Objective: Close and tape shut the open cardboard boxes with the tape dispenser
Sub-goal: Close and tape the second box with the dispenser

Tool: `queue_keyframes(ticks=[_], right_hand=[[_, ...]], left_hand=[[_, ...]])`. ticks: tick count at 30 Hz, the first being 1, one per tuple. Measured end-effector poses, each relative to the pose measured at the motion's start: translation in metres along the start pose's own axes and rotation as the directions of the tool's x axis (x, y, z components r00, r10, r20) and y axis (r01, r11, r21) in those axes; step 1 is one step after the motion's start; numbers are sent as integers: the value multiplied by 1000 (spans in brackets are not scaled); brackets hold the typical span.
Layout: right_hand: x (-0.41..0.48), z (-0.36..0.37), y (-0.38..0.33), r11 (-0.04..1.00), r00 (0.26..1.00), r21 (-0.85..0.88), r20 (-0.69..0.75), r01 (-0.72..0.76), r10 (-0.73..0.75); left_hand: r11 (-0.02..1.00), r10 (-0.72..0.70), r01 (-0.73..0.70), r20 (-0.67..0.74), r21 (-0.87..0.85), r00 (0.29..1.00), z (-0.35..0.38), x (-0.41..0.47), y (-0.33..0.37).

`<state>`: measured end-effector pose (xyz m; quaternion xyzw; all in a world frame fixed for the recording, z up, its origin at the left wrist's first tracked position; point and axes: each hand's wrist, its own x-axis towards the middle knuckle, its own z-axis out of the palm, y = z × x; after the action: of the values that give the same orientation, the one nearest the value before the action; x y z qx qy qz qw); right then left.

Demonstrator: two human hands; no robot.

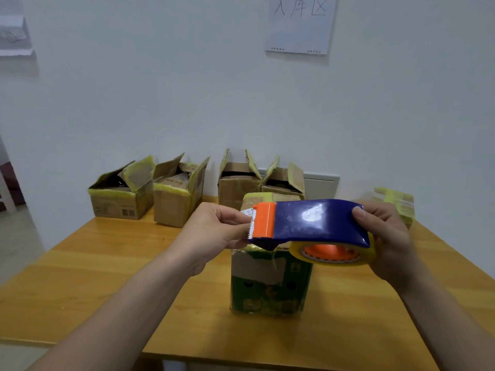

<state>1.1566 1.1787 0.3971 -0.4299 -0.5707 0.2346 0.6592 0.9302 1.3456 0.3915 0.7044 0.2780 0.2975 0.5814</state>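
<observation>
A blue tape dispenser (316,220) with an orange serrated cutter and a yellowish tape roll (332,254) hovers above a green printed cardboard box (267,287) in the middle of the table. My right hand (385,236) grips the dispenser's rear end around the roll. My left hand (214,228) pinches the loose tape end right at the cutter. The green box stands upright with its top hidden behind the dispenser. Several open brown boxes (176,194) with raised flaps line the far edge.
The wooden table (107,277) reaches to a white wall. Another taped box (396,204) sits at the far right, partly hidden by my right hand. A paper sign (300,22) hangs on the wall. Floor shows on the left.
</observation>
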Motion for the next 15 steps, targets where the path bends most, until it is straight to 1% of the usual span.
queue_keyframes(ticks=[6, 9, 12, 15], right_hand=[[1, -5, -5, 995, 998, -88, 45, 37, -33], [2, -7, -7, 992, 998, -122, 63, 38, -30], [0, -14, -13, 990, 999, -136, 46, 26, -20], [-2, -21, -19, 980, 1000, -199, 22, -4, 9]], left_hand=[[998, -54, 55, 60, -7, 997, -5, 0, 1], [998, -56, 58, 81, -15, 995, -10, -1, 4], [998, -54, 56, 41, -33, 998, -22, -3, 0], [998, -45, 44, 14, 41, 999, -26, -5, -7]])
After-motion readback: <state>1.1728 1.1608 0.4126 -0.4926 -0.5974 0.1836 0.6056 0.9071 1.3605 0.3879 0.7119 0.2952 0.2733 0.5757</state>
